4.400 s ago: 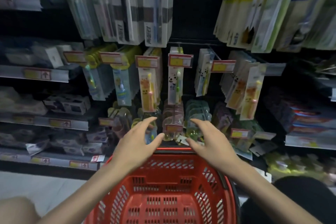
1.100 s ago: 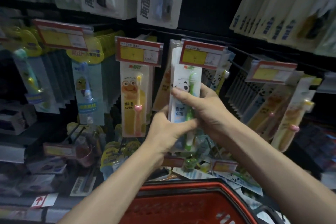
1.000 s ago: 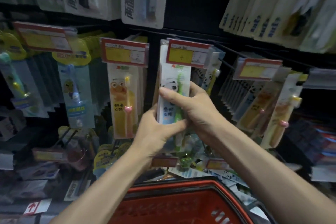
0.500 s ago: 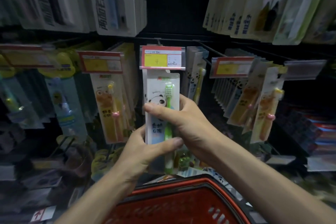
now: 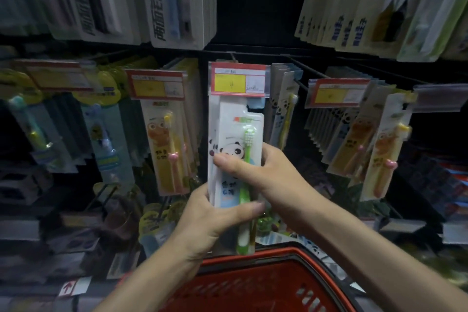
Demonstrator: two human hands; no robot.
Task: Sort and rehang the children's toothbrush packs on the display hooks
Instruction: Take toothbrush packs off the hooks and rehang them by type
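A white panda toothbrush pack with a green brush sits upright in front of the centre hook, just below its red and yellow price tag. My left hand grips the bottom of the pack, with more panda packs stacked behind it. My right hand clasps the same pack across its middle, thumb on the front. Orange cartoon packs hang on the hook to the left. Panda and orange packs hang on hooks to the right.
A red shopping basket sits directly below my arms. Adult toothbrush packs hang on the row above. Loose packs and price tags lie on the lower shelf behind the basket. Blue packs hang at the left.
Both hands rose from the basket rim to the centre hook and closed on the panda pack. In the last half second the front pack has slipped lower, below the price tag.
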